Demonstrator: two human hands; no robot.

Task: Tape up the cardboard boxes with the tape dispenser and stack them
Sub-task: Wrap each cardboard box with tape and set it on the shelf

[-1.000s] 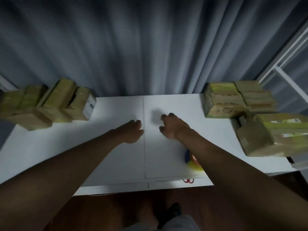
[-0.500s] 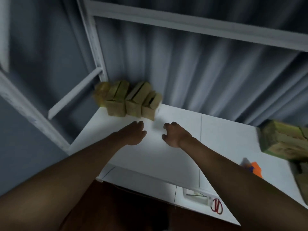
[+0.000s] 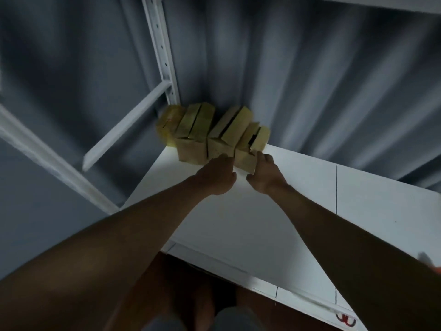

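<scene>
A row of several open-flapped cardboard boxes (image 3: 202,130) stands at the far left corner of the white table (image 3: 298,218), against the curtain. The smallest, rightmost box (image 3: 244,161) sits between my hands. My left hand (image 3: 217,175) has its fingers against that box's left side, thumb at its front. My right hand (image 3: 265,174) grips its right end, fingertips at the top edge. An orange sliver (image 3: 438,269) shows at the right border, mostly cut off; I cannot tell whether it is the tape dispenser.
A white metal shelf upright (image 3: 162,56) with a slanted brace (image 3: 128,120) rises just left of the boxes. Grey curtain (image 3: 310,80) hangs behind the table. A red mark (image 3: 346,321) sits on the table's near edge. Brown floor lies below.
My view has swung left and closer to the left row of boxes. Both hands have reached forward from bare table to the rightmost box. The right-side boxes have left the view.
</scene>
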